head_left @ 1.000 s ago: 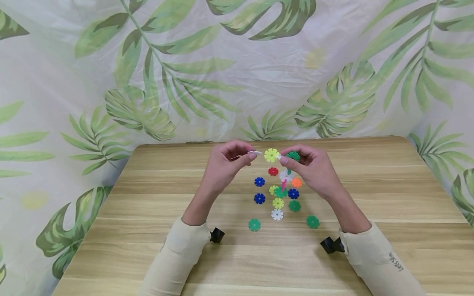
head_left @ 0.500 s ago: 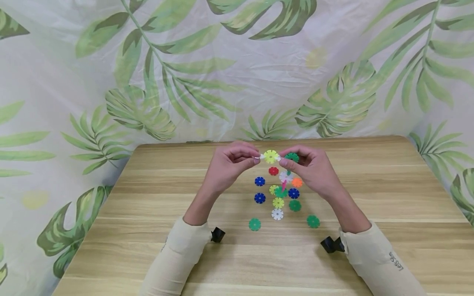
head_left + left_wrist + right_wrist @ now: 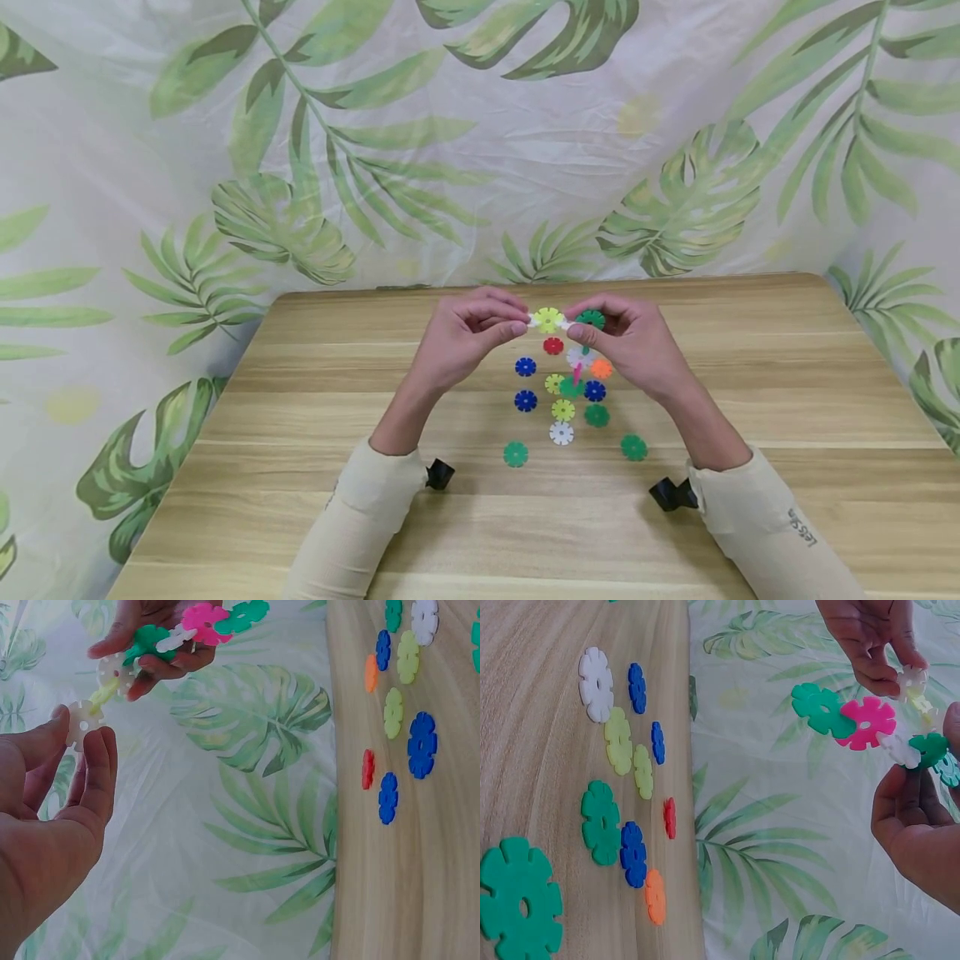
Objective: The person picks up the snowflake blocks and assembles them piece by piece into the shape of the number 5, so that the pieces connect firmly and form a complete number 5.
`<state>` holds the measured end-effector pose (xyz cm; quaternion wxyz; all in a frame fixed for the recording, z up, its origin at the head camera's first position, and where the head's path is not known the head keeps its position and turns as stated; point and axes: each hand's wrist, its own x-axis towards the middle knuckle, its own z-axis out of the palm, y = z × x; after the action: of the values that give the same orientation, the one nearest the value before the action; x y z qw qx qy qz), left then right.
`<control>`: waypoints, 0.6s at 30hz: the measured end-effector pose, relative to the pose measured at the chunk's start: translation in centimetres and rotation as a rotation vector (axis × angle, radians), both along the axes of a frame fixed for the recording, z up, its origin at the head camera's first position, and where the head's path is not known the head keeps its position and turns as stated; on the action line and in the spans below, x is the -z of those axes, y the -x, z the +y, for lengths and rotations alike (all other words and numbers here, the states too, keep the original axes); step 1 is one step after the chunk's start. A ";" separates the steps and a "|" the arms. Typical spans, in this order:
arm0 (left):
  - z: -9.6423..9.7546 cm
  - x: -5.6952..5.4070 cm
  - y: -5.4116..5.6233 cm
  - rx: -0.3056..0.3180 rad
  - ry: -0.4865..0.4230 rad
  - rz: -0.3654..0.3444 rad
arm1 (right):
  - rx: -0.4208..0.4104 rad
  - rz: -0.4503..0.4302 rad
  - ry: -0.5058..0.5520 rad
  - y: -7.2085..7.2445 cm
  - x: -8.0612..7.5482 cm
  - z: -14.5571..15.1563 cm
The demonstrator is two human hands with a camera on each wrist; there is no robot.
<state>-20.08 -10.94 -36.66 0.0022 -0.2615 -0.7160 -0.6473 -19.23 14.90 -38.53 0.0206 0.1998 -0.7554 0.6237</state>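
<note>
My left hand (image 3: 474,332) pinches a notched white snowflake disc (image 3: 82,726) between thumb and fingers, above the table. A yellow disc (image 3: 549,320) stands at that white disc's edge and bridges to a second white disc (image 3: 115,673). My right hand (image 3: 626,340) grips the other end of the joined discs, around a green disc (image 3: 928,750). From there the chain runs through a white disc (image 3: 898,750) and a pink disc (image 3: 867,724) to an end green disc (image 3: 819,707), hanging below the right hand. Fingers partly hide the right-hand joints.
Loose discs lie on the wooden table: red (image 3: 553,346), orange (image 3: 602,368), white (image 3: 561,433), with several blue, yellow and green ones. Two green discs (image 3: 515,454) lie nearest the front. A leaf-patterned cloth (image 3: 420,167) hangs behind the table's back edge.
My left hand has moved slightly right, bringing its white disc from a gap away up against the yellow disc. The right hand has stayed nearly still with the chain.
</note>
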 end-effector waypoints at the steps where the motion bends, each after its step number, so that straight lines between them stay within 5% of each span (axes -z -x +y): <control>1: 0.0 0.0 0.0 -0.003 0.005 0.003 | -0.001 0.003 0.001 0.0 0.0 0.0; 18: 0.2 0.3 0.0 -0.013 0.012 0.011 | 0.018 0.001 -0.014 0.0 0.1 0.0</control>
<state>-20.11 -10.72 -36.96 0.0085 -0.2604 -0.7215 -0.6416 -19.27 14.86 -38.62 0.0250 0.1934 -0.7616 0.6181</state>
